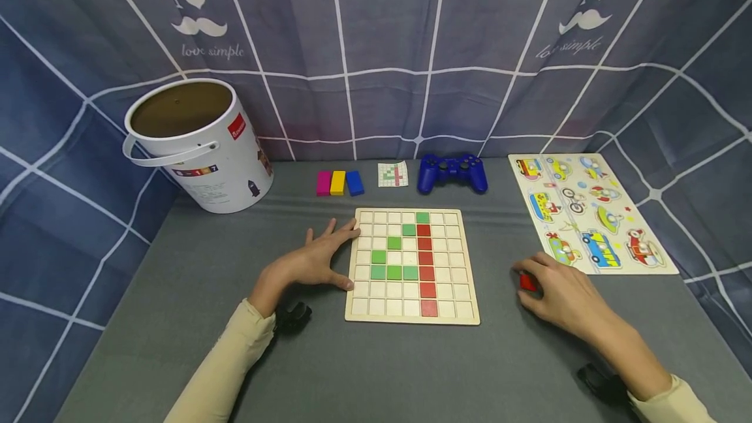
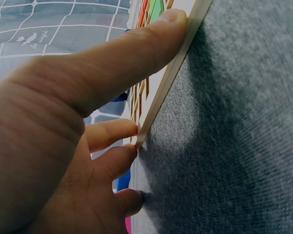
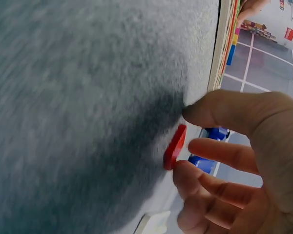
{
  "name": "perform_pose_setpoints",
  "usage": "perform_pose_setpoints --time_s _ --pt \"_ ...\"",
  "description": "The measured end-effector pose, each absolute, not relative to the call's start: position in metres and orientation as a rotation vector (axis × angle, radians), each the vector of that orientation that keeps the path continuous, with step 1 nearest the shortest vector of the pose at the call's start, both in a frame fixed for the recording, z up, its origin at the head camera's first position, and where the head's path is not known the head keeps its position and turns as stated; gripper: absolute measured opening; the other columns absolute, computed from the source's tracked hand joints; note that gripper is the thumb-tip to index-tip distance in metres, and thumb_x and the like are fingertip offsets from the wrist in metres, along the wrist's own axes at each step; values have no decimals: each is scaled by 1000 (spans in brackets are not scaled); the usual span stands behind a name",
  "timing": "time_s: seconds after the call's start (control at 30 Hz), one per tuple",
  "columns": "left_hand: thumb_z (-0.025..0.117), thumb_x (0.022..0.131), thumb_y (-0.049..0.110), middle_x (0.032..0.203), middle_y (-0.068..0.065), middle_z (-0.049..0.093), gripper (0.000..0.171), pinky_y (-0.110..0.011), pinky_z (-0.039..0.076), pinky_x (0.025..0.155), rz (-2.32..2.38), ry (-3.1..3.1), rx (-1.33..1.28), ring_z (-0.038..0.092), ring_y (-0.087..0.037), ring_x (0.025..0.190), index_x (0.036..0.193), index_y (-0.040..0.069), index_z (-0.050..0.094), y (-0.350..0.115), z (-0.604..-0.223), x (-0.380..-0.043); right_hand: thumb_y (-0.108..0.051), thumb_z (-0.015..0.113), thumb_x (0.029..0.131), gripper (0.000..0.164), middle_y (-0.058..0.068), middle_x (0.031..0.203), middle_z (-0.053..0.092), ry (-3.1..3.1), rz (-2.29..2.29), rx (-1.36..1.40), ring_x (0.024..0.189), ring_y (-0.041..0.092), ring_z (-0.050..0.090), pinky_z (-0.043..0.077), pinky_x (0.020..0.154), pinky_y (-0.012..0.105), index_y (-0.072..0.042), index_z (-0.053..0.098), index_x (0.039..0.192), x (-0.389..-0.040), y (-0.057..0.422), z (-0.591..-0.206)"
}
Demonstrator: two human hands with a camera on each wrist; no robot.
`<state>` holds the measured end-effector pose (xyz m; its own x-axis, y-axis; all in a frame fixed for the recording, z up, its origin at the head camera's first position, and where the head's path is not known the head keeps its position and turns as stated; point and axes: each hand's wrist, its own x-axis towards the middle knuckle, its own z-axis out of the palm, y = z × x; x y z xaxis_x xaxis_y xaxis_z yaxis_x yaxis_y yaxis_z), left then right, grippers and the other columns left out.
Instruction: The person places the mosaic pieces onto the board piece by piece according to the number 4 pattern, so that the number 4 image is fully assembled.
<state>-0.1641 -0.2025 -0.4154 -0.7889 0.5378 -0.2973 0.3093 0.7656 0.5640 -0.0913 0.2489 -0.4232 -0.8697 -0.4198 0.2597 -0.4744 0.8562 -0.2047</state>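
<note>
A square wooden grid board (image 1: 412, 320) lies in the middle of the table. Red tiles (image 1: 425, 258) run down one column, and green tiles (image 1: 394, 272) form a slanting line and a short row. My left hand (image 1: 311, 261) is at the board's left side, fingers spread; in the left wrist view the thumb rests on the rim (image 2: 158, 97) and two fingertips touch the edge. Right of the board, a small red block (image 3: 175, 147) lies on the table between the thumb and fingers of my right hand (image 1: 561, 292), with a gap at the thumb.
Behind the board are magenta (image 1: 324, 183), yellow (image 1: 337, 183) and blue (image 1: 355, 183) blocks, a small pattern card (image 1: 384, 175) and a blue game controller (image 1: 452, 173). A white bucket (image 1: 235, 175) stands at back left; a picture puzzle board (image 1: 578, 230) lies at right.
</note>
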Motion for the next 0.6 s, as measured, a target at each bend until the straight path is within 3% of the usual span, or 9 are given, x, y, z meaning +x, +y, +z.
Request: perform_pose_setpoints --time_s 0.4,0.6 --pt "90 74 37 168 -2 4 107 -72 -10 109 699 2520 647 -7 -37 151 159 20 27 -203 -415 -164 -7 85 67 36 -2 91 64 -2880 388 679 71 16 60 48 56 39 -13 76 101 -87 256 -421" --pt "89 74 38 168 -1 4 107 -71 -10 109 696 2519 646 -7 -36 151 159 20 26 -203 -415 -164 -9 83 70 30 -7 84 58 -2888 444 714 65 6 48 42 54 29 -13 72 97 -93 240 -418"
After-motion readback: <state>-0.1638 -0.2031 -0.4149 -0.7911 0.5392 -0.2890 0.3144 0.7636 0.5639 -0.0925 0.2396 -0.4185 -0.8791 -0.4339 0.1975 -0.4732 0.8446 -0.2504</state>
